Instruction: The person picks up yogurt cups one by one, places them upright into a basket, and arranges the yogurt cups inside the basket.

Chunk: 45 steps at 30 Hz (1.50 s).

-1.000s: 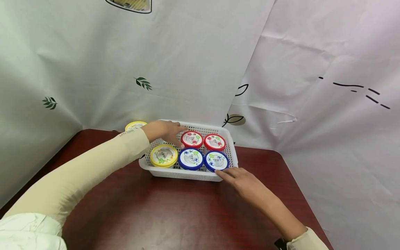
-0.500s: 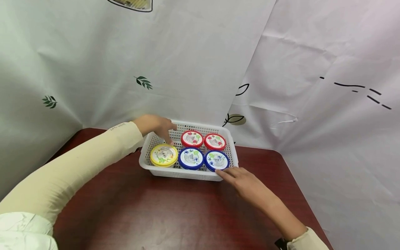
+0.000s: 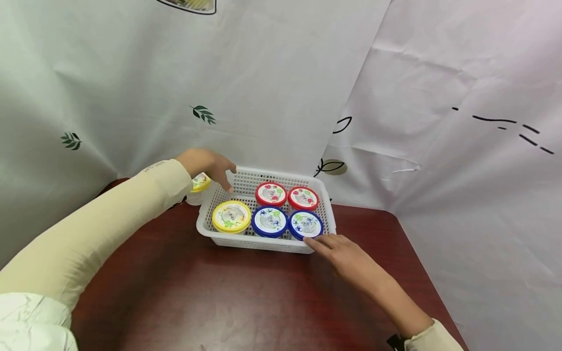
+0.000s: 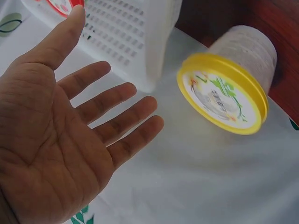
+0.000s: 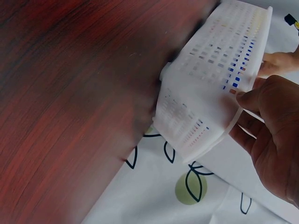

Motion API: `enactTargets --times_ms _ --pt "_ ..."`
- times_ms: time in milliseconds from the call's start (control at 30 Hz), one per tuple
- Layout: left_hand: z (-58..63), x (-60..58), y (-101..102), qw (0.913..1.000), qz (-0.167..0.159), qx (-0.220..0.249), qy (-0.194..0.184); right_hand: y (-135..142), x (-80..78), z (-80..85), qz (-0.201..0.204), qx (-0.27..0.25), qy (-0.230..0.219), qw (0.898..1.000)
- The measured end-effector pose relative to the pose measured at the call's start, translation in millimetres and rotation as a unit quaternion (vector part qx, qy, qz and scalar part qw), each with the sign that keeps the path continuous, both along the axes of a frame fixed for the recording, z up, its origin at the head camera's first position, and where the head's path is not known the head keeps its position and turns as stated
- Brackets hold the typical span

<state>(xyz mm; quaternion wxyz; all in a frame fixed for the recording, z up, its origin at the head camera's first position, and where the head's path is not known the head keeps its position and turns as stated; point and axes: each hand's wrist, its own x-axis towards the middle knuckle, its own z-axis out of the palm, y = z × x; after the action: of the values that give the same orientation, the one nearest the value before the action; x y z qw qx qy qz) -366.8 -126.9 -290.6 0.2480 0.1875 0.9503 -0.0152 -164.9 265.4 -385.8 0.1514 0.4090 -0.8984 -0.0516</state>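
A white plastic basket (image 3: 263,246) holds several lidded tubs. At its front left is a yellow-lidded tub (image 3: 231,216), with two blue-lidded tubs (image 3: 270,222) beside it. Behind those stand two red-lidded tubs (image 3: 270,194). Another yellow-lidded tub (image 3: 199,182) stands outside the basket's left end, partly behind the sleeve. My left hand (image 3: 210,168) is above the basket's back left corner, holding nothing; in the left wrist view its fingers are spread, apart from the outer yellow-lidded tub (image 4: 224,95). My right hand (image 5: 275,126) grips the basket's front right rim, thumb outside, fingers inside.
The dark red table (image 3: 246,297) extends in front of the basket and to its right. A white patterned cloth (image 3: 263,97) hangs behind the table, close to the basket's back. More cloth (image 3: 483,195) hangs along the right side.
My left hand has moved left and back, from beside the red-lidded tubs to the basket's back left corner. The right hand keeps its grip on the rim; the tubs inside stay put.
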Motion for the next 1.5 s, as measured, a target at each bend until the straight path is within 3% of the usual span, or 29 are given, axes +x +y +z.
enactTargets --times_ms 300,733,1367,1500 --pt "6.4 -6.1 -21.7 0.9999 -0.002 0.002 0.015 -0.6 0.5 0.0 -0.005 0.005 -0.006 1.0" --pt "-2.1 -15.5 -48.8 0.9994 0.014 -0.004 0.031 -0.3 0.8 -0.1 -0.003 0.003 -0.004 1.0" --pt "-20.0 -17.7 -57.0 0.9988 0.046 -0.006 0.017 0.7 1.1 -0.5 0.002 0.0 0.0 1.0" --pt "-22.1 -16.4 -57.2 0.9992 0.031 -0.016 0.021 0.6 1.1 -0.6 0.0 0.004 -0.002 1.0"
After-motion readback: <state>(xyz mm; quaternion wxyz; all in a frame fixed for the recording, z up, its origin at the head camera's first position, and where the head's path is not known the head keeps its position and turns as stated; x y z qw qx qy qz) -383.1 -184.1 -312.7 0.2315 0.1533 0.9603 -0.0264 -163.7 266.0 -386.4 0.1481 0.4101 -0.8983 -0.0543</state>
